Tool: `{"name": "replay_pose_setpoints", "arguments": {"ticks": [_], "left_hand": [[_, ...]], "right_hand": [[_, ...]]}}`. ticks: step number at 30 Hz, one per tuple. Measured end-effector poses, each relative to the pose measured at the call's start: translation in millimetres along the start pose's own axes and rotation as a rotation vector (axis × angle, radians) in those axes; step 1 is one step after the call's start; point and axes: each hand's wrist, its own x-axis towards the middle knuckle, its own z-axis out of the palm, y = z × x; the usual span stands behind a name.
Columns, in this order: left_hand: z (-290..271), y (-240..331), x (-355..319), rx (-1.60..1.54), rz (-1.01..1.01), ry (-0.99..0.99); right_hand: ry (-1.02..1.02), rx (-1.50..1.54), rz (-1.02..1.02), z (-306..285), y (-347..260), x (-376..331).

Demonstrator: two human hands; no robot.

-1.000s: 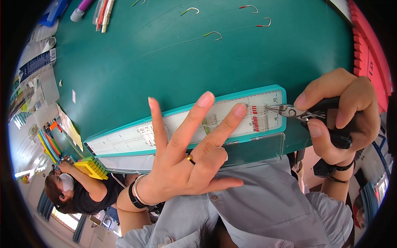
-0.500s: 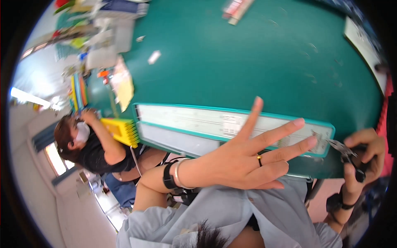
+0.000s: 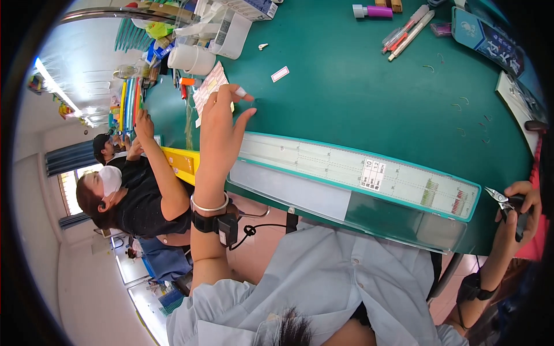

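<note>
My left hand (image 3: 219, 135) is raised over the left end of a long teal-rimmed case (image 3: 334, 162). Its fingers bend forward, with the thumb apart from them and nothing visible between; a white patch shows at one fingertip. Close by lies a pink-patterned paper sheet (image 3: 209, 86), partly hidden behind the hand. At the case's right end my right hand (image 3: 522, 210) grips small nippers (image 3: 503, 202) with black handles and a metal head pointing left. Inside the open case, a white lined insert carries small red and green rows (image 3: 460, 202) and a printed label (image 3: 374, 174).
Several small hooks (image 3: 461, 106) lie loose on the green table (image 3: 346, 75). Pens (image 3: 410, 34), a purple-capped tube (image 3: 372, 11) and a blue packet (image 3: 487, 43) sit far right. A white cup (image 3: 193, 59) stands far left. A masked person (image 3: 138, 190) works at left beside a yellow tray (image 3: 182, 163).
My left hand has swung left from over the case's right part to its left end, its spread fingers now bent. The right hand still holds the nippers. The view has shifted.
</note>
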Motion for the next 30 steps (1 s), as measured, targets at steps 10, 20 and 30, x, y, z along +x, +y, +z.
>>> {"name": "replay_pose_setpoints", "arguments": {"ticks": [10,20,30], "left_hand": [[2,-2,7,0.045,0.132,0.0],[-4,-2,13,0.178,0.206,-0.132],[-27,28,-37,0.076,0.121,0.003]], "right_hand": [[0.038,-0.022,0.009,-5,-1,2],[0.025,0.006,0.003,-3,-1,4],[0.085,0.053,0.016,21,-21,14]]}}
